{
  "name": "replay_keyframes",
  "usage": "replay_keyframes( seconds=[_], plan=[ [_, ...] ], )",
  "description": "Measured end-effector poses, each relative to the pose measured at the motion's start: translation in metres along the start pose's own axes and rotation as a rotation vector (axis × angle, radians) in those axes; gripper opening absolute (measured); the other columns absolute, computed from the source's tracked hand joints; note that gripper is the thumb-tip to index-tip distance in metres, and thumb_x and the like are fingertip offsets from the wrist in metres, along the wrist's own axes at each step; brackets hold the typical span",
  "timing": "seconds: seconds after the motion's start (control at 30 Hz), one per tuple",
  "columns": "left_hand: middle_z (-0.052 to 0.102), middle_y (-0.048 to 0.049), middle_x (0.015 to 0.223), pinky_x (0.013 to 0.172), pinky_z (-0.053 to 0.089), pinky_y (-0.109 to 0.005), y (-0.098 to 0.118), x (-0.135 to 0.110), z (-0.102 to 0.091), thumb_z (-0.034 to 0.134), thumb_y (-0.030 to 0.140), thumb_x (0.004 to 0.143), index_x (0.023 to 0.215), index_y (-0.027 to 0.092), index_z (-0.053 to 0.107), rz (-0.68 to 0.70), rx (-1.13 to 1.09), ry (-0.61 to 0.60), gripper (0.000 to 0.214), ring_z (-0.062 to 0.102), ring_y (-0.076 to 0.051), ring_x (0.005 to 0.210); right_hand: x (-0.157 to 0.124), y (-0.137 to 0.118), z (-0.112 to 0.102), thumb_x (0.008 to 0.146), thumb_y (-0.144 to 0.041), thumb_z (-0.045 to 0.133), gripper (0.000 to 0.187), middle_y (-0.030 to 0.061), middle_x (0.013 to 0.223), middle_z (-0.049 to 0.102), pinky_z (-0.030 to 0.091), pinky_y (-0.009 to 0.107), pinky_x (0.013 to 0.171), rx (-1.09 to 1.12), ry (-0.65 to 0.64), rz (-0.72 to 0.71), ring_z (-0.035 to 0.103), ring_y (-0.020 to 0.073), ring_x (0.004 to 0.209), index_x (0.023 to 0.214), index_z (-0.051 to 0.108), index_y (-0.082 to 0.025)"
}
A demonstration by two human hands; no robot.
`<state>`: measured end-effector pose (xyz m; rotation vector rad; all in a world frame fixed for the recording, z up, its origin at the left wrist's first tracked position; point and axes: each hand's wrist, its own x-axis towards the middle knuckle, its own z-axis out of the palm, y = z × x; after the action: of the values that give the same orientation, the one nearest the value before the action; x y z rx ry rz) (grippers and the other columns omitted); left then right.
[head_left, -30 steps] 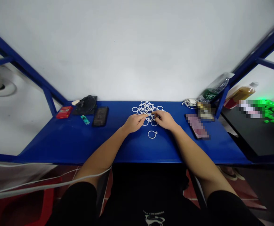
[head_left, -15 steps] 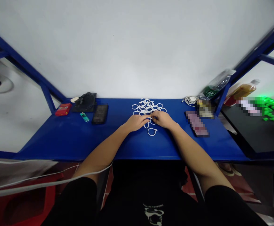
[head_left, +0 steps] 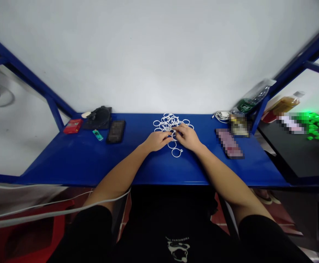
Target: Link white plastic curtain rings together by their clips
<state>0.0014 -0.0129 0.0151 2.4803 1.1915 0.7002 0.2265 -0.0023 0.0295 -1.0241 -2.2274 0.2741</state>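
Observation:
White plastic curtain rings [head_left: 170,118] lie in a loose heap on the blue desk [head_left: 93,160], against the wall. At the near edge of the heap, my left hand [head_left: 157,141] is closed, thumb and forefinger pinching at a white ring. My right hand [head_left: 188,137] faces it, its thumb and forefinger curled around a ring between the two hands. The fingers partly cover the exact grip. Toward me from the fingers lies another ring [head_left: 172,145], and nearest me is a ring with a small clip eye [head_left: 173,155].
To the left lie a dark phone [head_left: 116,131], a teal packet [head_left: 97,134], a red box [head_left: 73,126] and a black bag [head_left: 99,117]. On the right are a blurred-out phone [head_left: 229,143], a white cable [head_left: 222,116] and a leaning plastic bottle [head_left: 254,98]. Blue frame bars flank the desk.
My right fingers have shifted slightly away from me and left, toward the heap. The ring just below my hands now lies flatter and more exposed.

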Motion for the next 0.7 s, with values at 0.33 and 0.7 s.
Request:
replay_keyframes(
  seconds=[0.33, 0.7],
  plan=[
    [0.076, -0.005, 0.089, 0.075, 0.049, -0.03, 0.0003, 0.0004, -0.0021, 0.044, 0.034, 0.108, 0.102, 0.019, 0.073, 0.066, -0.017, 0.096, 0.033, 0.069, -0.018, 0.08, -0.0005, -0.0043, -0.0023, 0.102, -0.025, 0.05, 0.033, 0.0096, 0.109, 0.074, 0.054, 0.037, 0.09, 0.148, -0.044, -0.08, 0.068, 0.0225, 0.099, 0.127, 0.072, -0.022],
    [0.073, -0.0056, 0.084, 0.074, 0.049, -0.03, -0.0004, 0.0019, 0.0071, 0.046, 0.035, 0.108, 0.098, 0.018, 0.072, 0.138, 0.053, 0.055, 0.033, 0.067, -0.018, 0.077, 0.0006, -0.005, -0.0022, 0.081, -0.013, 0.053, 0.024, 0.0033, 0.085, 0.075, 0.053, 0.029, 0.077, 0.282, -0.013, 0.052, 0.067, 0.0175, 0.077, 0.086, 0.075, -0.02]
  ],
)
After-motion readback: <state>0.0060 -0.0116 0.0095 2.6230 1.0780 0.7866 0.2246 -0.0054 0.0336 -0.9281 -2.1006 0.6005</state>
